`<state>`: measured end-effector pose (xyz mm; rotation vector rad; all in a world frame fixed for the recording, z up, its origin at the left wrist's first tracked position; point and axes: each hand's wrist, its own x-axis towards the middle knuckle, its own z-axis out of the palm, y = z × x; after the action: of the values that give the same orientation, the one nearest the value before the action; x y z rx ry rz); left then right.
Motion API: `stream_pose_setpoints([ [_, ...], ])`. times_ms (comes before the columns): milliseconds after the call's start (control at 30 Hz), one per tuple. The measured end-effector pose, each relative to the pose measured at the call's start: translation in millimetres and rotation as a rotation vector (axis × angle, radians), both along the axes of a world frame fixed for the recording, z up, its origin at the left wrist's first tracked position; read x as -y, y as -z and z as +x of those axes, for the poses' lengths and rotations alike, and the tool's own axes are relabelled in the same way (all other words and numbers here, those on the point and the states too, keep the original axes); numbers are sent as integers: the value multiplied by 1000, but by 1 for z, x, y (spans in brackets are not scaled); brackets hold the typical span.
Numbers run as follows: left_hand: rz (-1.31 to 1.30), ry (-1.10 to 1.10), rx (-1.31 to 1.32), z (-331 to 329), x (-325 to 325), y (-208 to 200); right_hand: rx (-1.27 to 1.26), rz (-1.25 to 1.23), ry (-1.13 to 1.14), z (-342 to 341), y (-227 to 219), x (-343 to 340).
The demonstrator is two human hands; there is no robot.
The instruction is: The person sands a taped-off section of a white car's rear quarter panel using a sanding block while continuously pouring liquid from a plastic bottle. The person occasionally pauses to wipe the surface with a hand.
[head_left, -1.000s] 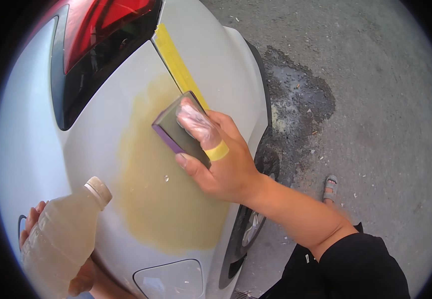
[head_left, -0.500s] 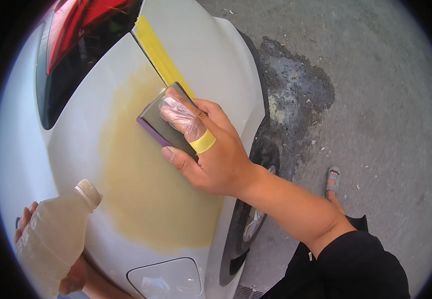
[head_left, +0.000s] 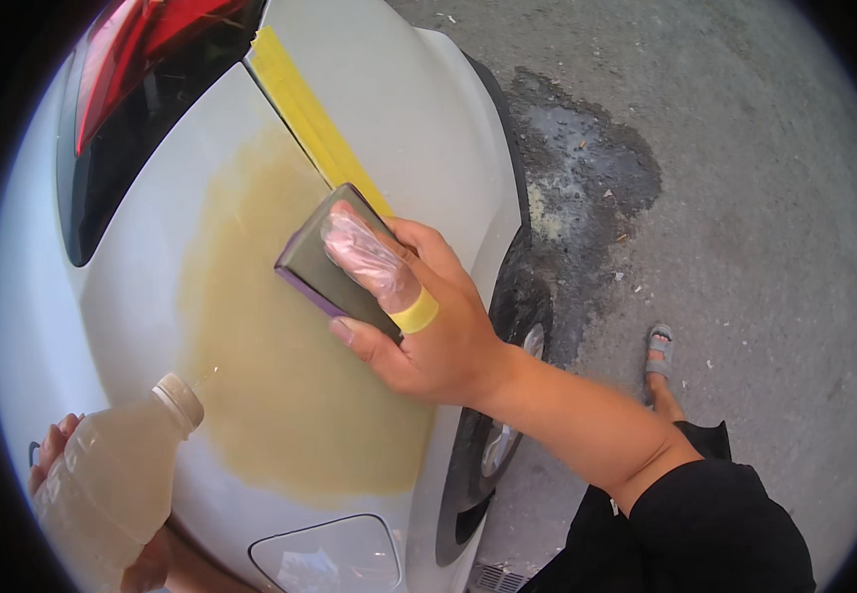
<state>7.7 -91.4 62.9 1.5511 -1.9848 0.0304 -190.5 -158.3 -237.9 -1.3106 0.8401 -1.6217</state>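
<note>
In my right hand (head_left: 438,326) is a sanding block (head_left: 344,259), dark grey with a purple edge, pressed flat on the car's rear quarter panel. Clear plastic film held by a yellow band wraps one or more of that hand's fingers. Under and around the block spreads a tan filler patch (head_left: 280,395) on the white bodywork. At the lower left my left hand (head_left: 51,450) grips a cloudy plastic bottle (head_left: 117,484), tilted with its capped neck toward the patch. A few drops show in the air beside the cap. Part of that hand is hidden behind the bottle.
Yellow masking tape (head_left: 315,114) runs along the panel seam above the block. A red tail light (head_left: 152,49) sits at the upper left, a fuel flap (head_left: 329,558) below the patch. To the right are the rear wheel (head_left: 497,450), wet asphalt (head_left: 586,168) and my sandalled foot (head_left: 657,351).
My right hand and the sanding block have slid slightly downward over the patch. The bottle has tipped a little lower, and drops now show by its cap. The view has shifted slightly.
</note>
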Motion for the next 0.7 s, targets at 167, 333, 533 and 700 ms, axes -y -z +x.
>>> stream_pose_setpoints([
  [167,-11,14,-83,0,5,-8,8,-87,33,1,52,-80],
  [333,25,-45,-38,-12,7,-11,-43,-118,107,-2,-9,26],
  [533,24,14,-127,-3,11,3,-65,-122,74,-3,40,-46],
  [700,91,181,-71,22,7,-12,-4,-131,74,5,33,-41],
])
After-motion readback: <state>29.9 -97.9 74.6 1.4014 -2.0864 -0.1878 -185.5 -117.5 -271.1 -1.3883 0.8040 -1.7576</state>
